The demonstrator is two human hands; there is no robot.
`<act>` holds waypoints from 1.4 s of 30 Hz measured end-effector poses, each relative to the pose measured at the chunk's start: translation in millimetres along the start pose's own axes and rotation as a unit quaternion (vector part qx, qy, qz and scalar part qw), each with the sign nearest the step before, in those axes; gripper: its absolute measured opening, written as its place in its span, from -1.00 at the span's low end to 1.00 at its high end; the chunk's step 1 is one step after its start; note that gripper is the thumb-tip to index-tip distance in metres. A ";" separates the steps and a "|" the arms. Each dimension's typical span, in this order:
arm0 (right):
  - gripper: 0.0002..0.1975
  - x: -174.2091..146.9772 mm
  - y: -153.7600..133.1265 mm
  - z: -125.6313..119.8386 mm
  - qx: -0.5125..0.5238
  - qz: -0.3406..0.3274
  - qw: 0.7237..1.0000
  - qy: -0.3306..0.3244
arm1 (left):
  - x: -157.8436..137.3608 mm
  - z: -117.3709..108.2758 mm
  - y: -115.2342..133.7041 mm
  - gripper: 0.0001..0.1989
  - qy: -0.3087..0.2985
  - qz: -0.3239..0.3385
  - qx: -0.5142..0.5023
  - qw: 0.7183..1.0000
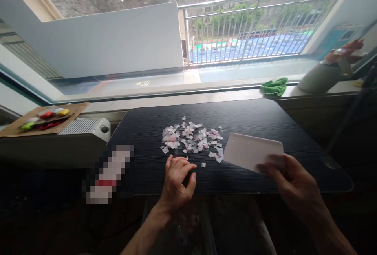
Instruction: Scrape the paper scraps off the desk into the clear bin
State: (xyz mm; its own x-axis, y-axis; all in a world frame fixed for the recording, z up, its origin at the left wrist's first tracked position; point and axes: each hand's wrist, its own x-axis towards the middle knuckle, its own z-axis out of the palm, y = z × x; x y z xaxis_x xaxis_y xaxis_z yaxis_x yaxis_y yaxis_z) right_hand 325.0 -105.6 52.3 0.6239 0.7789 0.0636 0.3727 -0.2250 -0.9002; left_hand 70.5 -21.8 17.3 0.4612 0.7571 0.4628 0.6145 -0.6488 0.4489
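Several small white and pinkish square scraps (pixel 203 144) lie in a loose pile on the dark wood-grain table (pixel 141 168). Just in front of the pile is my left hand (pixel 179 180), its fingers bent and the thumb apart from them, with nothing visible between them. My right hand (pixel 297 182) grips a thin white rectangular board (pixel 250 151) by its right end, thumb on top. The board has rounded corners and a small hole near one corner. It is held tilted to the right of the scraps, its left edge close to the nearest ones.
A blurred-out pale item (pixel 113 168) lies at the table's left edge. Beyond the table, a green cloth (pixel 275 86) and a grey-white vase-like object (pixel 316 77) sit on the windowsill. Cardboard (pixel 11 125) with colourful items rests at the left, beside a white vented appliance (pixel 85 126).
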 end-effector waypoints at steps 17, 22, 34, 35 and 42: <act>-0.77 14.7 5.8 -3.3 -0.007 0.002 0.998 -0.061 | 1.0 -0.8 -3.4 -0.84 0.008 0.012 0.010 1.000; -0.77 18.1 7.8 -1.8 0.066 0.037 0.993 -0.085 | 1.1 -1.0 -3.5 -0.84 0.003 0.014 0.010 1.000; -0.73 28.3 9.1 -7.6 0.097 0.106 0.966 -0.214 | 1.7 -3.3 -3.2 -0.85 -0.002 0.019 -0.001 1.000; -0.72 27.9 7.8 -8.6 0.097 0.107 0.969 -0.202 | 1.7 -3.4 -3.3 -0.84 -0.001 0.019 -0.001 1.000; -0.72 28.2 4.4 -7.9 0.065 0.123 0.967 -0.214 | 1.4 -3.2 -3.9 -0.85 0.002 0.016 -0.012 1.000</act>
State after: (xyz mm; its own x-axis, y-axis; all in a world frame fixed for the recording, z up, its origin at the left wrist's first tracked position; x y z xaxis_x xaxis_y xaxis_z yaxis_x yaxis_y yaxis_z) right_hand 349.7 -89.2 53.6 0.3306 0.8883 -0.3188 0.1419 -0.3808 -0.9137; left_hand 66.7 -18.5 18.6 0.4772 0.7362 0.4799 0.5847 -0.6736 0.4520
